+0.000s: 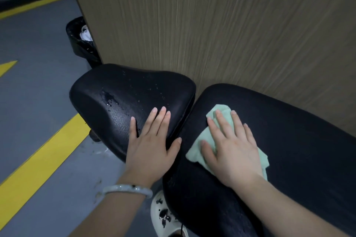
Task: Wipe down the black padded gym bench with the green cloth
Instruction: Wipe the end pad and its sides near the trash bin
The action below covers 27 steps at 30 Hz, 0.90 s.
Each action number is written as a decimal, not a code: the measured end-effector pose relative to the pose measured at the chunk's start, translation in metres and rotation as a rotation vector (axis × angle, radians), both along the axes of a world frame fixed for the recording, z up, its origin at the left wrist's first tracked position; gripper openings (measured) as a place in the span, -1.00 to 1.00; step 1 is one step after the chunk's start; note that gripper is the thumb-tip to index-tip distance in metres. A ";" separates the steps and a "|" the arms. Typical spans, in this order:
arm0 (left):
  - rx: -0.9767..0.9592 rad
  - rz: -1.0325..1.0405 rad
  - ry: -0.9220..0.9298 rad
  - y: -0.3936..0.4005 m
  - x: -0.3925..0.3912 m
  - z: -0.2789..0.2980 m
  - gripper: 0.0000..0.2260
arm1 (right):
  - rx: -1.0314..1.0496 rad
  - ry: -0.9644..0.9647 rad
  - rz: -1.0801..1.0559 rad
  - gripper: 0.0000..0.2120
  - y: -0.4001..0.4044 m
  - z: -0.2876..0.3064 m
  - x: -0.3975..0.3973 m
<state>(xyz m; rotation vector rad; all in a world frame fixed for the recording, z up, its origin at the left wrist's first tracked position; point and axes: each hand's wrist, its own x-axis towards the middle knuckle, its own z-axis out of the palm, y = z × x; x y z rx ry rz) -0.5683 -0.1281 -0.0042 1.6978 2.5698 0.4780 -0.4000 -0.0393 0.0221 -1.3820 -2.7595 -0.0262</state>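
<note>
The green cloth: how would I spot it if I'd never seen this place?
Find the wood-grain wall, then the two black pads in front of it. On the longer right pad, near the gap between them, the right hand presses flat on the green cloth. It is the only pale, soft, crumpled thing on the black padding.

Both forearms reach in from the near edge, bare to the wrists. The left hand (pixel 152 144) lies palm down, fingers straight and close together pointing far, thumb spread to the right. The right hand (pixel 231 150) is also flat, palm down, fingers slightly fanned and angled far-left, thumb out to the left.
</note>
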 end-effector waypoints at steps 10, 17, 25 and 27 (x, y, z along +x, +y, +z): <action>0.035 0.121 -0.006 0.007 0.021 0.000 -0.43 | -0.028 -0.010 -0.015 -0.30 0.011 0.006 -0.006; -0.008 0.131 -0.009 0.006 0.023 0.003 -0.35 | 0.089 0.146 0.111 -0.45 -0.052 -0.009 0.056; -0.017 0.150 -0.017 0.008 0.023 0.003 -0.33 | 0.066 0.175 0.135 -0.46 -0.060 -0.008 0.071; -0.024 0.150 -0.008 0.008 0.023 0.002 -0.35 | 0.028 0.129 0.120 -0.44 -0.047 -0.005 0.063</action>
